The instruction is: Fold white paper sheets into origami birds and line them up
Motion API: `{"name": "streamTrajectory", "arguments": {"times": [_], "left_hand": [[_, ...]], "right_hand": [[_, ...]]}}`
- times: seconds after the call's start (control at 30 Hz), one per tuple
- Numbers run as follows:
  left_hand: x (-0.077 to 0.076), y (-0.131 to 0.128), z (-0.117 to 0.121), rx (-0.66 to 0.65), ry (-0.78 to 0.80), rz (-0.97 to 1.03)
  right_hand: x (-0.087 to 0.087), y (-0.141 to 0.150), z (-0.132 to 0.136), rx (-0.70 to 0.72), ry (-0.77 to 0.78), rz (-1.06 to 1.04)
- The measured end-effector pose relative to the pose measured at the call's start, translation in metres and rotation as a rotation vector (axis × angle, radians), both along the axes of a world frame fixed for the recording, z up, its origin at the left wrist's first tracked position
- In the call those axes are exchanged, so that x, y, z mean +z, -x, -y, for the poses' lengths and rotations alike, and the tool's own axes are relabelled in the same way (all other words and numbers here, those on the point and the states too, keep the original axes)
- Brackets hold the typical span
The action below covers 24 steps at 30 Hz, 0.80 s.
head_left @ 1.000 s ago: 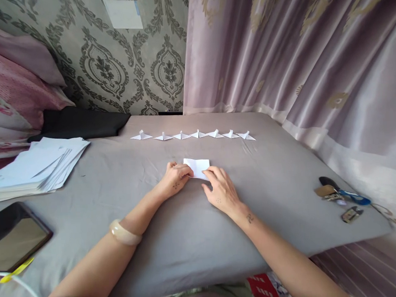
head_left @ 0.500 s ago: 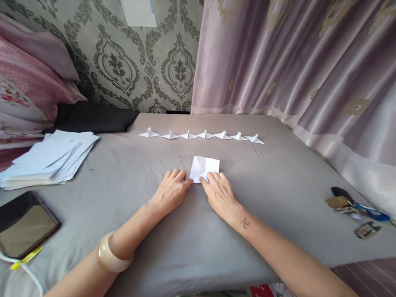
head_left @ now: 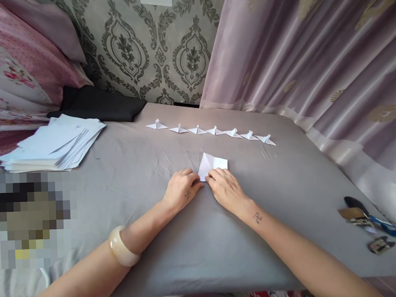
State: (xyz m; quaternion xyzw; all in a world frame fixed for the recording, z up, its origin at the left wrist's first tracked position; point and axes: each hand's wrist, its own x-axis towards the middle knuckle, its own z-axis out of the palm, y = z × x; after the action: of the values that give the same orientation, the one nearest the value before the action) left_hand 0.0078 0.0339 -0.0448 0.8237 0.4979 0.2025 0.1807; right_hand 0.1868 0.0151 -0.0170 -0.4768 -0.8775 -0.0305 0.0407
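Note:
A small creased piece of white paper (head_left: 206,164) lies on the grey cloth in front of me, with fold lines running across it. My left hand (head_left: 183,187) pinches its lower left corner between thumb and fingers. Over its lower right part rests my right hand (head_left: 225,184), fingers curled and pressed on the paper, hiding that portion. Beyond the paper, several folded white paper figures (head_left: 214,130) stand in a row, wings spread and nearly touching.
A stack of white paper (head_left: 51,147) sits at the left beside a folded black cloth (head_left: 102,104). Blue-handled scissors (head_left: 387,226), keys and a nail clipper (head_left: 381,244) lie at the right. The near left is pixelated. A patterned wall and a curtain (head_left: 262,55) border the table.
The paper has gone from a flat folded rectangle to a more opened shape with a triangular crease showing. Both hands have shifted along its lower edge. The view has tilted down and left.

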Motion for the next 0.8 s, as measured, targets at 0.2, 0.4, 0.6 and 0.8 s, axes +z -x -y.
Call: {"name": "streamTrajectory", "arguments": {"times": [0.2,0.4,0.6,0.8], "left_hand": [[0.002,-0.003,0.002,0.098,0.09,0.102],[-0.003,-0.004,0.001,0.106,0.047,0.08],[-0.002,-0.008,0.002,0.124,0.03,0.015],[0.001,-0.01,0.002,0.138,0.017,-0.034]], "right_hand": [[0.018,-0.008,-0.019,-0.128,0.311,-0.23],[0.025,-0.007,-0.031,-0.156,0.339,-0.177],[0.022,-0.003,-0.035,-0.157,0.271,-0.07],[0.02,-0.001,-0.037,-0.169,0.26,-0.034]]}}
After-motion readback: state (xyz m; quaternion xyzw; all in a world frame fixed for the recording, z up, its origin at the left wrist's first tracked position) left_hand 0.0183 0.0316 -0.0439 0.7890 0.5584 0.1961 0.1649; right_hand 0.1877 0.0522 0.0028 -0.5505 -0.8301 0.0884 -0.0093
